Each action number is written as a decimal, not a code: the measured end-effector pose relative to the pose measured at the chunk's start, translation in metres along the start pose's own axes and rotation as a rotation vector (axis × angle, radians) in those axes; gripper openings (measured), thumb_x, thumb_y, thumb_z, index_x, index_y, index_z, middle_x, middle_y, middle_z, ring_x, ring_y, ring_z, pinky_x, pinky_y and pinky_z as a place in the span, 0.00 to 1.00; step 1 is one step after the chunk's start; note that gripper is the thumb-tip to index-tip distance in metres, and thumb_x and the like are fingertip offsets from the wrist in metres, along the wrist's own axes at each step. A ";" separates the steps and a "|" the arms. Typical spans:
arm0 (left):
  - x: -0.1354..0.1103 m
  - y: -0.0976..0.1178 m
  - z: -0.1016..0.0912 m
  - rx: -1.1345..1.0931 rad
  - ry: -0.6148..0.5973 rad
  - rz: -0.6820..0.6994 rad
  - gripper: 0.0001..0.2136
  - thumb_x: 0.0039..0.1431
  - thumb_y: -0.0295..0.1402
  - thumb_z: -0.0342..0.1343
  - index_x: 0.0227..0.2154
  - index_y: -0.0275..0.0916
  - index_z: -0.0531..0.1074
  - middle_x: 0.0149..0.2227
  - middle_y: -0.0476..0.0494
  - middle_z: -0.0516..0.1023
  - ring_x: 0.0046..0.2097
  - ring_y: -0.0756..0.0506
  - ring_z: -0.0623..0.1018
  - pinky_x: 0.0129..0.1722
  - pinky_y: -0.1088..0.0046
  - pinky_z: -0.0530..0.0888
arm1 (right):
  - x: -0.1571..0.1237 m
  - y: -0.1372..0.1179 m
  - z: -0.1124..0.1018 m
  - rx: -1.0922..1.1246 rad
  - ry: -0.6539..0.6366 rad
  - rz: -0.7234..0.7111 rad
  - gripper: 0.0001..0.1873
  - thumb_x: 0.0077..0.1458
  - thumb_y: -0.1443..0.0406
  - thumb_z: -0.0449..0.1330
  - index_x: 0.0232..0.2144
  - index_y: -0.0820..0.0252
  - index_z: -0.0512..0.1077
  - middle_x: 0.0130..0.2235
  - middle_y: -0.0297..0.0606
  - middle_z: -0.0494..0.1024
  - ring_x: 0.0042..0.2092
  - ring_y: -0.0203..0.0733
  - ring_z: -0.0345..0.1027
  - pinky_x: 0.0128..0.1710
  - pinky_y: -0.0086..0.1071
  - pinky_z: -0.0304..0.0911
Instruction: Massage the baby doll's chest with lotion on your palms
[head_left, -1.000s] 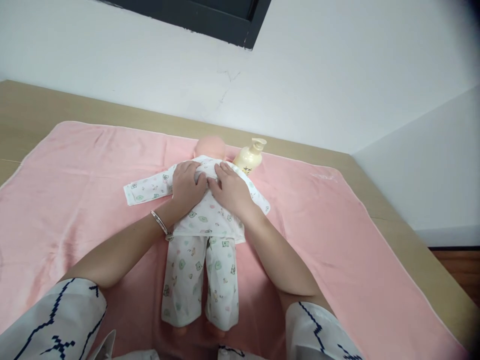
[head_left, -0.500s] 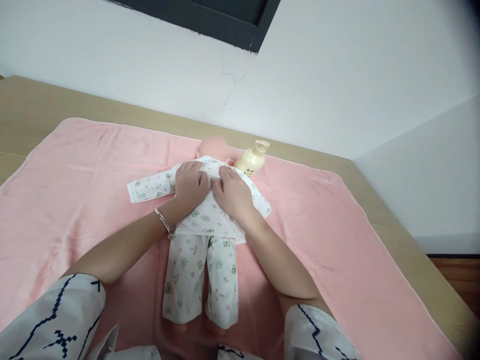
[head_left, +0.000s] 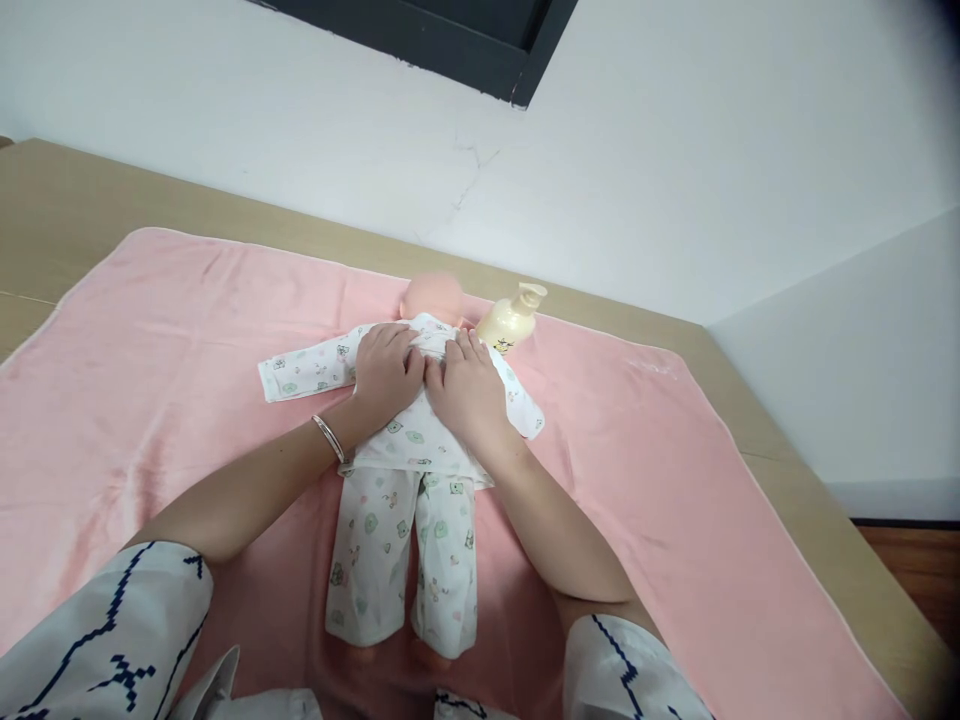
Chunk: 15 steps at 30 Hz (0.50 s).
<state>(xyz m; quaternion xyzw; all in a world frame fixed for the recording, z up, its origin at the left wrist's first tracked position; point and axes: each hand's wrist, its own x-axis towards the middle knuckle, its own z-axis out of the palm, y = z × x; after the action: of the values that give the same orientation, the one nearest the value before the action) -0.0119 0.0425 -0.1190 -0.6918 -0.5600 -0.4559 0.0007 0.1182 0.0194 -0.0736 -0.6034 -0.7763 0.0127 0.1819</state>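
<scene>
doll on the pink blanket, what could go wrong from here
The pump bottle sits close to the doll's head and the right hand, so an outward sweep might knock it. The left hand and right hand both lie on the patterned top, so sliding them could ruck it up. The creased pink blanket might bunch if pushed.

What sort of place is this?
Perhaps a baby-care corner indoors; I can't tell if it's someone's home. A doll in patterned clothes lies on a pink blanket over a wooden surface, with a pump bottle near its head.
</scene>
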 end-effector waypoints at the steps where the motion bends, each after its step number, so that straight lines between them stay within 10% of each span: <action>1: 0.001 0.000 0.001 0.015 -0.012 -0.020 0.13 0.60 0.30 0.48 0.44 0.36 0.74 0.48 0.37 0.78 0.52 0.38 0.74 0.57 0.55 0.69 | 0.002 0.002 0.001 0.027 -0.019 0.004 0.30 0.65 0.58 0.46 0.58 0.81 0.64 0.66 0.64 0.59 0.70 0.60 0.47 0.68 0.52 0.46; 6: 0.005 -0.003 0.005 0.049 -0.099 0.020 0.18 0.61 0.30 0.45 0.50 0.32 0.71 0.52 0.34 0.75 0.56 0.36 0.71 0.60 0.53 0.66 | 0.019 0.018 0.008 0.157 -0.079 0.024 0.35 0.64 0.56 0.48 0.64 0.80 0.55 0.69 0.62 0.51 0.72 0.59 0.40 0.69 0.53 0.44; 15: 0.000 -0.001 0.001 0.042 -0.012 0.132 0.13 0.60 0.29 0.48 0.42 0.35 0.76 0.47 0.38 0.80 0.52 0.39 0.75 0.57 0.56 0.70 | 0.001 0.001 0.001 -0.024 0.031 0.028 0.29 0.66 0.59 0.45 0.53 0.84 0.69 0.59 0.69 0.68 0.66 0.63 0.56 0.66 0.51 0.52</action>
<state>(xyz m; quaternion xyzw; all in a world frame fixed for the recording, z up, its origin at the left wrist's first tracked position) -0.0122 0.0434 -0.1198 -0.7298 -0.5225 -0.4389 0.0418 0.1187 0.0211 -0.0746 -0.6163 -0.7651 -0.0035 0.1862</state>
